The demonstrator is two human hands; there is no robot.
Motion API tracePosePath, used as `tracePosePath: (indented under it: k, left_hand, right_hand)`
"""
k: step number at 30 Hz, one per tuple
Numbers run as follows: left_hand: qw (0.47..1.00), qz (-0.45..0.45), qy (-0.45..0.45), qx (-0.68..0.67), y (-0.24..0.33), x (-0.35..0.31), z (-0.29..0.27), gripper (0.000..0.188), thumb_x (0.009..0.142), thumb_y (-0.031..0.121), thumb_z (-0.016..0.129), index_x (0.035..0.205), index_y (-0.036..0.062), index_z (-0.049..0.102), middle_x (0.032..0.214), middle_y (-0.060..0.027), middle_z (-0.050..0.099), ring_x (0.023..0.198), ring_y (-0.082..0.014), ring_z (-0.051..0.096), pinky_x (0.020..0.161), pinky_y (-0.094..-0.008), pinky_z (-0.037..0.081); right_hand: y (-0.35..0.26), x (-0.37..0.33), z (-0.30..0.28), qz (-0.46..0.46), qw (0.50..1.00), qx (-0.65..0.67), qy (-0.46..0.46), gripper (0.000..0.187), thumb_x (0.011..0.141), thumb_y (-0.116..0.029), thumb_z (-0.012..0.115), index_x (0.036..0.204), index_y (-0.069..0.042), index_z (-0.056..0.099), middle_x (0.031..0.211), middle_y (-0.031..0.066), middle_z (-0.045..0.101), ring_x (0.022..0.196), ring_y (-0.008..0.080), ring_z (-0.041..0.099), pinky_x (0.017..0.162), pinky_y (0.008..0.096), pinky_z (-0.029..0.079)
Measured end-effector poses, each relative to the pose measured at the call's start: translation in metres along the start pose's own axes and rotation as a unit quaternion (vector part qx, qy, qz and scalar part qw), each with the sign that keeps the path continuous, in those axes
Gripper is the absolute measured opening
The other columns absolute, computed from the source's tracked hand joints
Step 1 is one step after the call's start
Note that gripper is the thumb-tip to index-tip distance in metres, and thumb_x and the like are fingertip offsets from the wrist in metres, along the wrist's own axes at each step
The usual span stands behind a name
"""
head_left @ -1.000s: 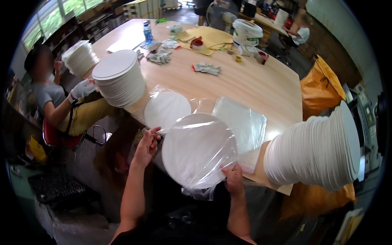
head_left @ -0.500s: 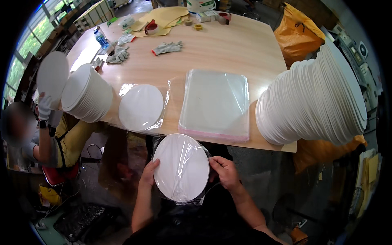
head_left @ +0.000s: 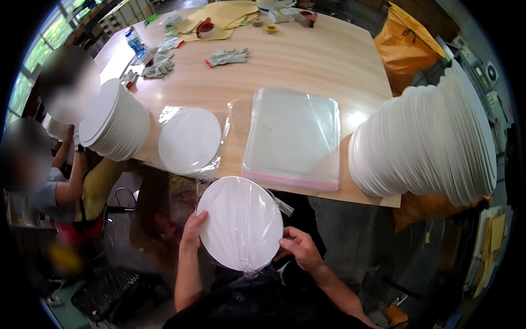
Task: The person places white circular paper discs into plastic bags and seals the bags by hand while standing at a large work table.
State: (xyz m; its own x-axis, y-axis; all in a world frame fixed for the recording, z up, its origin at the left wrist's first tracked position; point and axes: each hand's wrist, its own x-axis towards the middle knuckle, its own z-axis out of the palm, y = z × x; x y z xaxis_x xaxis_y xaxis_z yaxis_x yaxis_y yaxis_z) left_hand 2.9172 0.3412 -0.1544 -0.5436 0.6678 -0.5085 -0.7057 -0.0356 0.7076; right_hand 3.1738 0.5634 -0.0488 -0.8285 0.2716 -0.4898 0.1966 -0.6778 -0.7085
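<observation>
One white round disc in clear plastic (head_left: 240,220) is held at both edges: by the curled left hand (head_left: 193,230) and, now lower, the pinching right hand (head_left: 302,249).

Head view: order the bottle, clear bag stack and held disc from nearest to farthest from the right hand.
1. Held disc: immediately left of the right hand
2. Clear bag stack: straight ahead
3. Bottle: far ahead, to the left
</observation>
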Motion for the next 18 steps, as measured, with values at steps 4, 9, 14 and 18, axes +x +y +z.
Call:
tracePosePath:
  k: [4,9,14,18]
  left_hand:
    - [0.996,0.032,0.073,0.032,0.023,-0.015,0.009,0.051,0.103,0.042,0.053,0.129,-0.002,0.061,0.113,-0.0065,0.07,0.098,-0.0158,0.067,0.09,-0.0304,0.052]
    - [0.973,0.084,0.188,0.106,0.029,-0.023,-0.01,0.051,0.106,0.044,0.048,0.112,-0.001,0.069,0.1,-0.0043,0.071,0.086,-0.0115,0.064,0.078,-0.0274,0.05]
    - [0.972,0.1,0.209,0.024,0.021,-0.042,-0.053,0.045,0.107,0.04,0.048,0.096,0.0022,0.07,0.065,-0.0014,0.061,0.047,-0.0068,0.044,0.045,-0.0235,0.034]
    - [0.927,0.16,0.337,0.029,-0.013,-0.026,-0.124,0.041,0.107,0.038,0.049,0.093,0.004,0.068,0.077,-0.001,0.065,0.057,-0.0106,0.053,0.052,-0.0259,0.042]
  right_hand:
    - [-0.011,0.024,0.007,0.085,0.988,-0.123,-0.03,0.034,0.097,-0.02,0.066,0.119,0.005,0.062,0.096,0.0084,0.07,0.079,0.0154,0.068,0.066,0.0282,0.058]
    - [-0.013,0.051,0.026,0.079,0.979,-0.184,-0.032,0.025,0.098,-0.017,0.063,0.113,0.003,0.064,0.092,0.0078,0.071,0.07,0.0123,0.066,0.058,0.026,0.054]
    - [-0.021,0.054,0.018,0.07,0.979,-0.19,-0.003,0.026,0.098,-0.014,0.062,0.117,0.005,0.065,0.093,0.008,0.071,0.071,0.0121,0.065,0.056,0.0258,0.054]
    - [-0.013,0.047,0.006,-0.009,0.976,-0.216,0.021,0.03,0.095,-0.013,0.064,0.118,0.007,0.065,0.102,0.0093,0.072,0.084,0.0145,0.066,0.073,0.0294,0.054]
